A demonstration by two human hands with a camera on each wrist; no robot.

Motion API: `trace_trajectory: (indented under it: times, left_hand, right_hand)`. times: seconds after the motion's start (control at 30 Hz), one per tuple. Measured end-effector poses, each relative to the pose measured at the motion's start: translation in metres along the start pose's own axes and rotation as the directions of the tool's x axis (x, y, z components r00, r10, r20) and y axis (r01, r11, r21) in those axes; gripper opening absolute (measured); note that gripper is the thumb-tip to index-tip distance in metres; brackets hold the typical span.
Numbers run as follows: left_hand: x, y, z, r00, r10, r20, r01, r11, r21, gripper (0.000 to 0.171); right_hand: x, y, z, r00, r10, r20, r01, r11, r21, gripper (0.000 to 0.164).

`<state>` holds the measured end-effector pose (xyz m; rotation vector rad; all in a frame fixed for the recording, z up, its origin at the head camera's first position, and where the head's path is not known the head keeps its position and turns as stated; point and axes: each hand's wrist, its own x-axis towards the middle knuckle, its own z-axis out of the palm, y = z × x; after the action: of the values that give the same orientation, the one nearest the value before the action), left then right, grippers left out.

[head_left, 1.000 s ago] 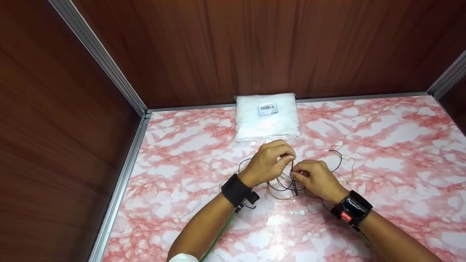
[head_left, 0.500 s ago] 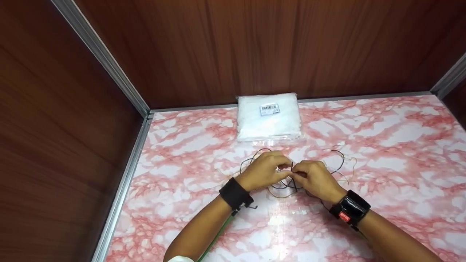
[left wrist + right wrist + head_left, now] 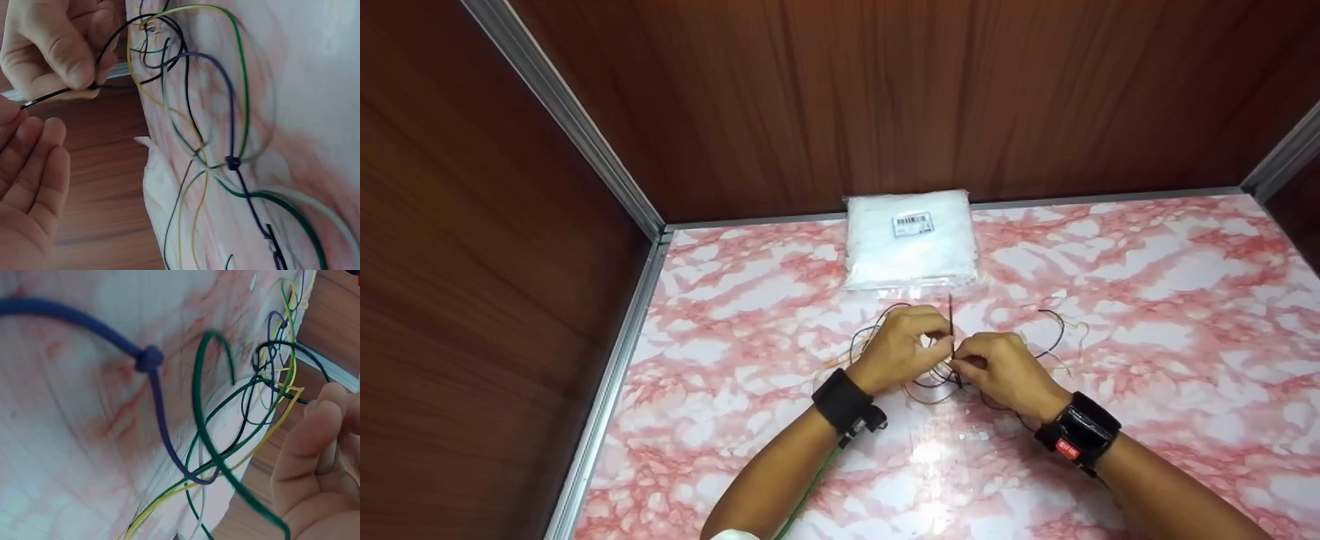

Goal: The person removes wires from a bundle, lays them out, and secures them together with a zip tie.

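Both hands work close together over a loose tangle of wires in the head view. My left hand (image 3: 904, 345) pinches a thin black wire (image 3: 951, 315), which stands up past the fingertips. Just right of it, my right hand (image 3: 1009, 371) pinches the same wire lower down. In the left wrist view, the black wire (image 3: 48, 97) runs between the two hands, with a small knot at the right thumb. Green, yellow, blue, black and whitish wires (image 3: 244, 84) loop beside them. A blue wire (image 3: 154, 391) carries a knot in the right wrist view.
Behind the hands lies a clear plastic bag (image 3: 911, 251) with white contents and a barcode label. The red-and-white marbled table (image 3: 720, 337) meets brown wood-look walls (image 3: 810, 97) with metal edging. A curved wire (image 3: 1057, 330) lies right of the hands.
My left hand has dropped toward the right hand, then risen slightly and shifted left. The black wire now sticks up above the left fingertips. My right hand has hardly moved.
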<state>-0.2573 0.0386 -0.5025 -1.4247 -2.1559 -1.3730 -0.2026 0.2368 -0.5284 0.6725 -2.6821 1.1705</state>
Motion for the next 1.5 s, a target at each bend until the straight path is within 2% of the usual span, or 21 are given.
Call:
trace_trajectory:
  times: [0.07, 0.13, 0.2, 0.23, 0.27, 0.3, 0.37, 0.4, 0.43, 0.47, 0.63, 0.77, 0.83, 0.97, 1.1, 1.2, 1.27, 1.43, 1.5]
  left_hand:
    - [0.002, 0.002, -0.004, 0.999, 0.013, -0.037, -0.014, 1.000, -0.019, 0.008]
    - [0.006, 0.004, -0.006, 1.000, 0.007, -0.021, -0.007, 1.000, -0.002, 0.006]
    - [0.007, 0.002, -0.006, 0.998, -0.035, 0.058, 0.034, 0.999, 0.016, 0.006]
    - [0.006, 0.001, -0.005, 0.991, -0.069, 0.117, 0.064, 0.997, 0.044, 0.006]
    - [0.005, -0.001, -0.003, 0.977, -0.110, 0.181, 0.098, 0.993, 0.073, 0.007]
    - [0.003, -0.003, -0.001, 0.957, -0.157, 0.244, 0.135, 0.986, 0.101, 0.009]
    - [-0.001, -0.008, 0.005, 0.903, -0.235, 0.360, 0.190, 0.969, 0.154, 0.012]
    - [-0.002, -0.011, 0.008, 0.879, -0.264, 0.398, 0.205, 0.961, 0.184, 0.013]
    - [-0.003, -0.013, 0.010, 0.863, -0.282, 0.419, 0.214, 0.956, 0.203, 0.014]
    - [-0.003, -0.014, 0.012, 0.854, -0.296, 0.427, 0.224, 0.952, 0.211, 0.013]
    - [0.001, -0.016, 0.014, 0.854, -0.339, 0.394, 0.273, 0.938, 0.215, 0.011]
    - [0.000, -0.015, 0.013, 0.841, -0.388, 0.377, 0.330, 0.920, 0.211, 0.011]
    - [0.000, -0.014, 0.013, 0.840, -0.407, 0.359, 0.349, 0.912, 0.216, 0.010]
    - [-0.001, -0.013, 0.013, 0.849, -0.419, 0.322, 0.353, 0.903, 0.243, 0.009]
    - [0.000, -0.013, 0.012, 0.867, -0.377, 0.325, 0.308, 0.919, 0.246, 0.012]
    - [0.000, -0.013, 0.012, 0.874, -0.348, 0.339, 0.268, 0.927, 0.263, 0.017]
    - [0.000, -0.014, 0.012, 0.874, -0.343, 0.344, 0.251, 0.925, 0.284, 0.017]
    - [0.000, -0.014, 0.009, 0.860, -0.358, 0.364, 0.242, 0.913, 0.328, 0.018]
    - [0.000, -0.014, 0.008, 0.852, -0.368, 0.371, 0.241, 0.907, 0.345, 0.020]
  right_hand:
    - [0.000, 0.000, 0.000, 1.000, -0.001, -0.001, 0.001, 1.000, -0.001, 0.006]
    - [0.000, 0.001, 0.000, 1.000, 0.008, -0.019, -0.008, 1.000, -0.012, 0.008]
    - [0.000, 0.002, 0.000, 0.999, 0.010, -0.035, -0.011, 0.999, -0.032, 0.009]
    - [-0.001, 0.003, 0.000, 0.999, 0.012, -0.036, -0.014, 0.999, -0.041, 0.009]
    - [-0.001, 0.004, 0.001, 0.999, 0.010, -0.033, -0.012, 0.999, -0.048, 0.009]
    - [-0.002, 0.004, 0.001, 1.000, 0.013, -0.027, -0.014, 0.999, -0.049, 0.009]
    - [-0.002, 0.004, 0.001, 1.000, 0.021, -0.019, -0.021, 0.999, -0.040, 0.009]
    - [-0.001, 0.004, 0.000, 0.999, 0.025, -0.022, -0.025, 0.999, -0.033, 0.009]
    - [0.000, 0.003, 0.000, 0.999, 0.028, -0.028, -0.029, 0.999, -0.025, 0.010]
    - [0.001, 0.002, -0.001, 0.999, 0.032, -0.037, -0.033, 0.999, -0.017, 0.010]
    - [0.005, -0.001, -0.003, 0.997, 0.061, -0.056, -0.059, 0.998, 0.031, 0.012]
    - [0.004, -0.001, -0.004, 0.996, 0.080, -0.023, -0.078, 0.992, 0.094, 0.014]
    - [0.003, 0.000, -0.004, 0.996, 0.085, 0.001, -0.085, 0.991, 0.103, 0.014]
    - [0.003, 0.001, -0.006, 0.996, 0.084, 0.023, -0.086, 0.993, 0.080, 0.013]
    - [0.003, 0.003, -0.006, 0.997, 0.082, 0.002, -0.082, 0.996, 0.045, 0.009]
    - [0.002, 0.007, -0.005, 0.998, 0.059, -0.020, -0.059, 0.998, 0.000, 0.010]
    - [0.002, 0.010, -0.005, 1.000, 0.023, -0.007, -0.023, 0.999, -0.048, 0.014]
    - [0.000, 0.016, -0.005, 0.988, -0.040, 0.149, 0.073, 0.973, -0.220, 0.047]
    - [-0.002, 0.017, -0.004, 0.979, -0.050, 0.200, 0.107, 0.952, -0.288, 0.053]
